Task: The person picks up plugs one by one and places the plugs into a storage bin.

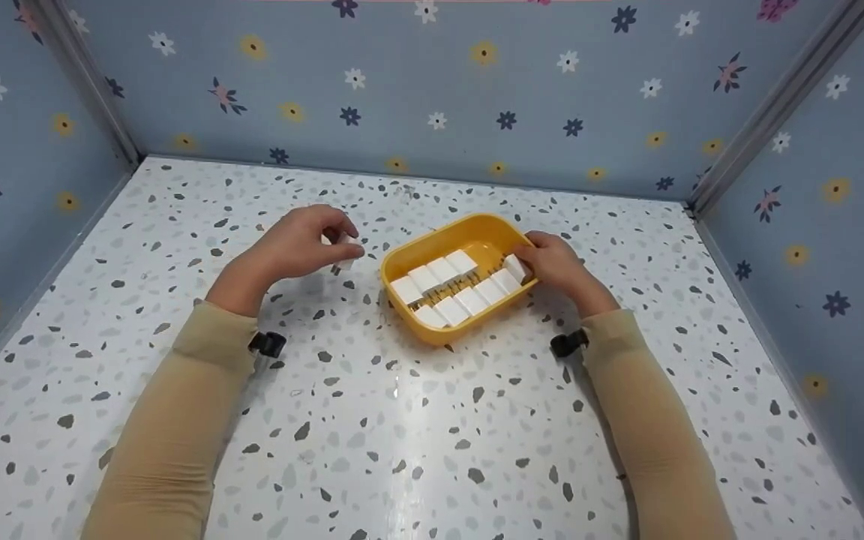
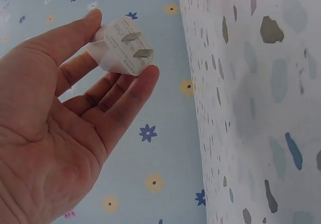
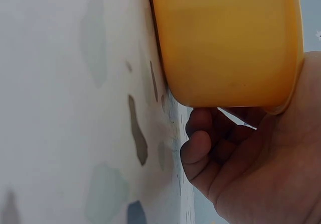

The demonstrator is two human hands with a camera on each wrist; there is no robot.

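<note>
My left hand (image 1: 298, 244) pinches a white charger plug (image 2: 125, 45) between thumb and fingers, above the table left of a yellow plastic container. In the left wrist view its two flat metal prongs and small printed text face the camera. My right hand (image 1: 558, 264) grips the right end of the yellow container (image 1: 433, 335), thumb over the rim and other fingers outside below it. Inside the container, several white charger plugs (image 1: 469, 300) lie in two rows with their prongs toward the middle. One plug (image 1: 514, 267) at the right end sits tilted beside my right thumb.
The container stands on a white speckled table (image 1: 402, 435). Blue flowered panels (image 1: 462, 90) enclose the table at the back and both sides. Black wrist bands (image 1: 268, 344) show at both sleeve cuffs.
</note>
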